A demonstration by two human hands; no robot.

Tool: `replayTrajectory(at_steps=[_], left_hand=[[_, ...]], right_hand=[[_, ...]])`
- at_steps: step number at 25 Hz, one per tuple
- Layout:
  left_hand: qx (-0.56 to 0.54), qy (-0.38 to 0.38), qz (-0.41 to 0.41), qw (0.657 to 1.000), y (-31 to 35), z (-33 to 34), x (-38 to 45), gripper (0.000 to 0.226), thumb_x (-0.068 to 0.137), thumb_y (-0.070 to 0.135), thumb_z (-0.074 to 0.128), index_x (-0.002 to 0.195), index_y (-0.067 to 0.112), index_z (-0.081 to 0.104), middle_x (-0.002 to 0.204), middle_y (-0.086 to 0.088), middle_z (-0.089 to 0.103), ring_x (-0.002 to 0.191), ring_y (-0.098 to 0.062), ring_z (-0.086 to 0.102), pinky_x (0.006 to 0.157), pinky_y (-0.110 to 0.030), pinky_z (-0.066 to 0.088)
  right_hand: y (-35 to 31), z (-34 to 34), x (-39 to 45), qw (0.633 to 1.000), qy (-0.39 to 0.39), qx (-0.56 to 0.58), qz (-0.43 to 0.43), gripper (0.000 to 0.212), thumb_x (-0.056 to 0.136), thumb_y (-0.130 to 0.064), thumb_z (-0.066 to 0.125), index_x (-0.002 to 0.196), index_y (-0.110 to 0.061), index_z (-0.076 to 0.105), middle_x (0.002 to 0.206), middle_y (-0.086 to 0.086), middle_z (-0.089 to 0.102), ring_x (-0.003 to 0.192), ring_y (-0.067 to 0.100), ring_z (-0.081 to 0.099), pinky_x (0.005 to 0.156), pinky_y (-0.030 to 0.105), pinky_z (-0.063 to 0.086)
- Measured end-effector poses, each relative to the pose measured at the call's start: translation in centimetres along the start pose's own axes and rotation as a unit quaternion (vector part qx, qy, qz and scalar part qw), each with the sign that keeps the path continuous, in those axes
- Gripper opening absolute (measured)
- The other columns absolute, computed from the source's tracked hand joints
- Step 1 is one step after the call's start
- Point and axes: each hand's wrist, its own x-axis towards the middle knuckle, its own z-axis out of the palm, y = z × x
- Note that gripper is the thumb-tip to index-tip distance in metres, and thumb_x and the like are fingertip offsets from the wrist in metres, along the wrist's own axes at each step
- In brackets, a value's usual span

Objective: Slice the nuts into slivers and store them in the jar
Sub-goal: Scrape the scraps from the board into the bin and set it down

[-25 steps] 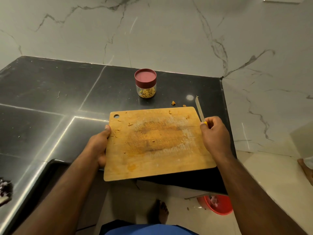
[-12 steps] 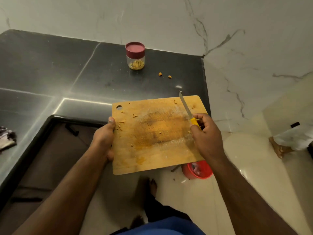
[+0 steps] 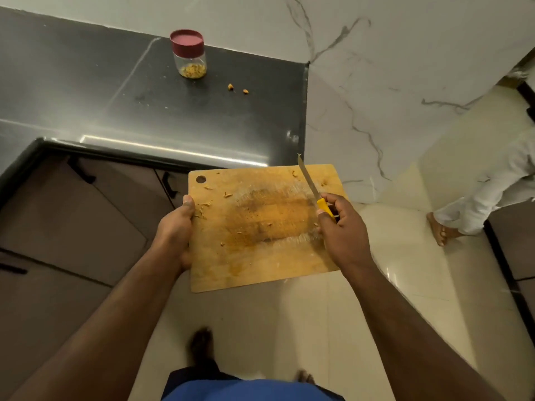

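Cutting board (image 3: 262, 227) held over the floor, off the counter (image 3: 202, 117) edge; left hand (image 3: 176, 227) grips its left edge, right hand (image 3: 341, 227) grasps knife (image 3: 314, 189). Lidded jar (image 3: 188, 57) far on counter.

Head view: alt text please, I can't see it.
A person carries a wooden cutting board away from the counter, left hand gripping its edge, right hand holding a yellow-handled knife. The lidded jar stands on the counter.
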Motion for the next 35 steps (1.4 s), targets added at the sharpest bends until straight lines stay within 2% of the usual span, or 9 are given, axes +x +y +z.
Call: replayTrajectory(at_steps=[6,9,11,17,22,27,29,32,35], left_hand=[[-0.018,0.067,-0.011,0.998,-11.2,6.0,-6.9,0.040,0.104,0.044,0.046,0.106,0.014,0.071,0.087,-0.007,0.078,0.083,-0.030,0.073,0.064,-0.046,0.057],[-0.034,0.085,-0.047,0.995,-16.4,7.2,-8.3,0.041,0.104,0.047,0.044,0.111,0.015,0.069,0.092,-0.009,0.078,0.088,-0.032,0.073,0.067,-0.049,0.057],[-0.044,0.094,-0.074,0.992,-19.4,7.3,-7.8,0.044,0.103,0.051,0.043,0.117,0.018,0.068,0.103,-0.010,0.077,0.095,-0.034,0.072,0.073,-0.055,0.057],[-0.117,0.112,-0.121,0.979,-29.0,9.5,-1.2,0.047,0.105,0.051,0.036,0.126,0.020,0.064,0.115,-0.014,0.073,0.101,-0.039,0.071,0.083,-0.064,0.054],[-0.161,0.135,-0.103,0.972,-35.8,11.7,5.9,0.048,0.107,0.046,0.030,0.133,0.017,0.059,0.121,-0.017,0.070,0.105,-0.038,0.070,0.085,-0.059,0.056],[-0.110,0.203,-0.055,0.971,-39.8,15.8,12.7,0.043,0.108,0.041,0.036,0.134,0.014,0.057,0.123,-0.013,0.070,0.107,-0.034,0.070,0.089,-0.058,0.056],[-0.099,0.230,-0.045,0.967,-40.6,17.7,14.6,0.041,0.107,0.040,0.038,0.134,0.015,0.057,0.120,-0.011,0.071,0.105,-0.032,0.071,0.087,-0.055,0.057],[-0.093,0.270,-0.041,0.957,-41.6,20.9,17.0,0.037,0.108,0.036,0.040,0.130,0.013,0.058,0.117,-0.012,0.072,0.103,-0.032,0.071,0.085,-0.051,0.059],[-0.106,0.289,-0.046,0.950,-41.8,23.4,18.3,0.035,0.108,0.035,0.041,0.128,0.013,0.059,0.117,-0.012,0.072,0.102,-0.030,0.071,0.084,-0.050,0.060]], right_hand=[[8.9,-8.4,-3.9,0.998,-0.068,-0.012,-0.009,0.036,0.100,-0.028,0.055,0.135,-0.029,0.055,0.118,-0.017,0.059,0.104,0.003,0.055,0.088,0.021,0.040],[12.8,-10.7,-5.2,0.995,-0.094,0.010,0.032,0.034,0.099,-0.026,0.055,0.133,-0.029,0.057,0.111,-0.022,0.059,0.097,-0.005,0.055,0.085,0.020,0.043],[15.1,-10.9,-5.6,0.993,-0.105,0.023,0.053,0.032,0.099,-0.025,0.054,0.130,-0.029,0.059,0.109,-0.021,0.060,0.098,-0.005,0.055,0.088,0.025,0.046],[25.5,-7.5,-3.6,0.986,-0.137,-0.020,0.095,0.031,0.100,-0.025,0.055,0.130,-0.026,0.060,0.116,-0.014,0.062,0.105,0.004,0.056,0.088,0.023,0.044],[34.9,-1.9,0.0,0.976,-0.185,-0.051,0.098,0.029,0.097,-0.017,0.057,0.126,-0.022,0.062,0.116,-0.009,0.055,0.106,0.005,0.052,0.096,0.025,0.042],[43.3,2.0,4.1,0.953,-0.273,-0.075,0.112,0.034,0.094,-0.011,0.054,0.125,-0.022,0.065,0.117,-0.003,0.056,0.102,0.003,0.050,0.084,0.002,0.032],[45.4,2.7,5.3,0.944,-0.309,-0.069,0.092,0.034,0.094,-0.009,0.055,0.123,-0.020,0.067,0.115,-0.004,0.057,0.097,-0.001,0.048,0.083,-0.002,0.032],[47.0,3.1,7.1,0.933,-0.357,-0.041,0.029,0.033,0.095,-0.009,0.058,0.124,-0.019,0.068,0.109,-0.007,0.057,0.099,0.002,0.052,0.087,0.004,0.036],[48.2,3.3,8.7,0.921,-0.389,-0.033,-0.007,0.032,0.093,-0.012,0.061,0.122,-0.023,0.070,0.106,-0.008,0.061,0.103,0.014,0.057,0.091,0.024,0.046]])
